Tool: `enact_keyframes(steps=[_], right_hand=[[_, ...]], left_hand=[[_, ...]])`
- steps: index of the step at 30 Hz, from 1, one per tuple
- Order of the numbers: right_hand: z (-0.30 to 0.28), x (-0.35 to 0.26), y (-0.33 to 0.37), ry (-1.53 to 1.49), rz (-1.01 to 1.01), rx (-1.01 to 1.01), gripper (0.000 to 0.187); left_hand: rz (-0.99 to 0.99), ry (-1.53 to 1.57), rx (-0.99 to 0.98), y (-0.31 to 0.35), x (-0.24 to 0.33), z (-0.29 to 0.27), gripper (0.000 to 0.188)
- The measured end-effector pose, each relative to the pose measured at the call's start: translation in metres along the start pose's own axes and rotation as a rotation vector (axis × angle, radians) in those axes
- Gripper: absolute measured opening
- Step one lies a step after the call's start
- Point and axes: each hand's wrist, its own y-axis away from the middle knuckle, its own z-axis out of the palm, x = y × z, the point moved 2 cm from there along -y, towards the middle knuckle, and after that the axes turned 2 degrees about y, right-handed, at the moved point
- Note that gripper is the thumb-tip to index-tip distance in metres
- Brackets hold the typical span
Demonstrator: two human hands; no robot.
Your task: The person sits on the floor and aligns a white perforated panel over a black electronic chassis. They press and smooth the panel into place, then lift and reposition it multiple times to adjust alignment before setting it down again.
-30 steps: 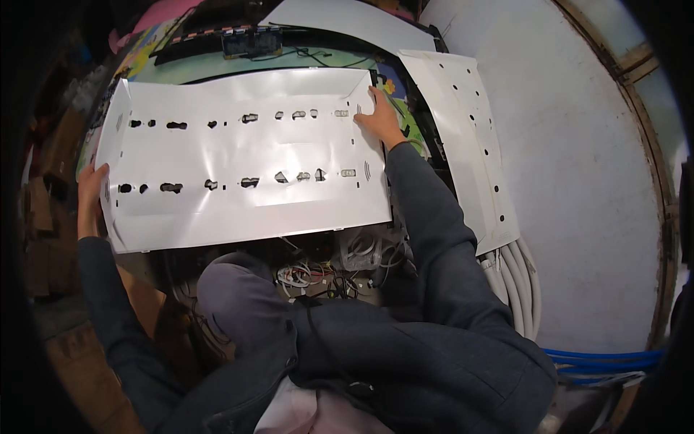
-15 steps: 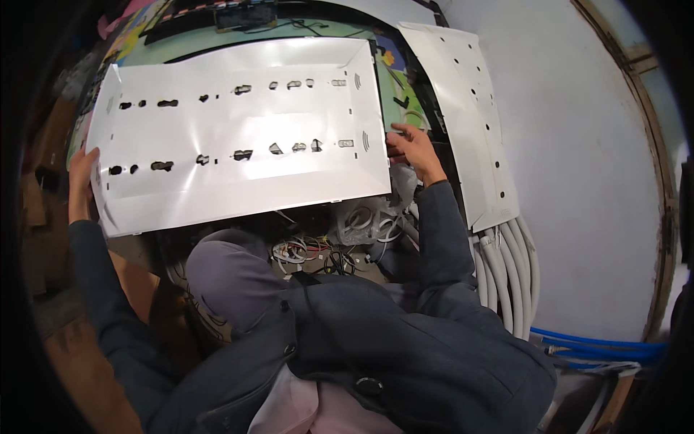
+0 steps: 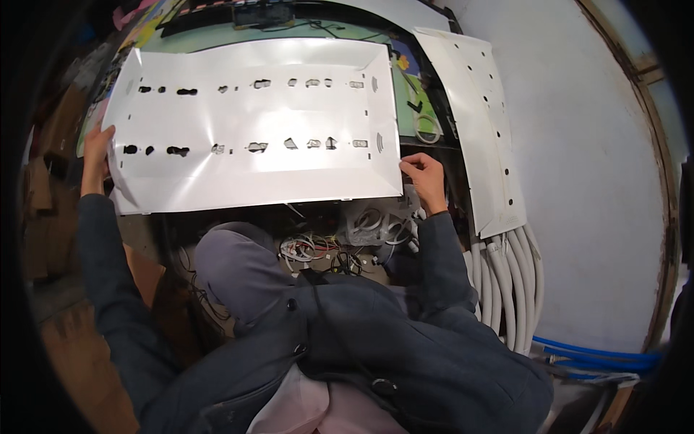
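Note:
A large white reflector sheet (image 3: 267, 173), glossy, with raised sloping borders and two rows of cut-out holes, lies across the table before me. Its near edge juts out over my lap. My left hand (image 3: 96, 158) grips the left border, fingers hidden partly behind it. At the right border, near the close corner, the thumb and fingers of my right hand (image 3: 426, 179) are pinched together on the edge. Small metallic and dark parts show through several of the holes.
A second white panel (image 3: 481, 130) with holes leans along the wall at right, above a bundle of white tubes (image 3: 510, 282). Blue pipes (image 3: 600, 354) lie lower right. Loose cables (image 3: 311, 247) and a clear plastic bag (image 3: 365, 220) sit below the sheet. Cardboard (image 3: 65, 130) is stacked at left.
The sheet's near left corner has risen a little. My right hand has slid down along the right edge toward the near corner and its fingers have closed. The whole view has shifted slightly.

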Motion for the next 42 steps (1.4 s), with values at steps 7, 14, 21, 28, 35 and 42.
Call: enact_keyframes(steps=[7,14,21,28,35,42], right_hand=[[0.009,0.010,-0.003,0.173,-0.102,0.108,0.012],[0.020,0.003,-0.001,0.185,-0.153,0.127,0.014],[0.022,0.010,0.005,0.068,-0.025,0.071,0.048],[0.025,0.006,0.003,0.115,-0.050,0.013,0.041],[0.026,0.006,-0.004,0.107,-0.066,0.021,0.035],[0.021,0.010,-0.002,0.158,-0.062,0.059,0.030]], left_hand=[[0.030,0.142,0.027,0.003,-0.018,0.002,0.034],[-0.016,0.146,0.007,0.005,-0.033,-0.016,0.042],[0.095,0.077,0.184,0.025,-0.023,0.034,0.024],[0.016,-0.090,0.249,0.038,-0.028,0.029,0.024],[0.014,-0.184,0.311,0.022,-0.049,0.024,0.026],[0.060,-0.148,0.284,0.014,-0.059,0.029,0.032]])
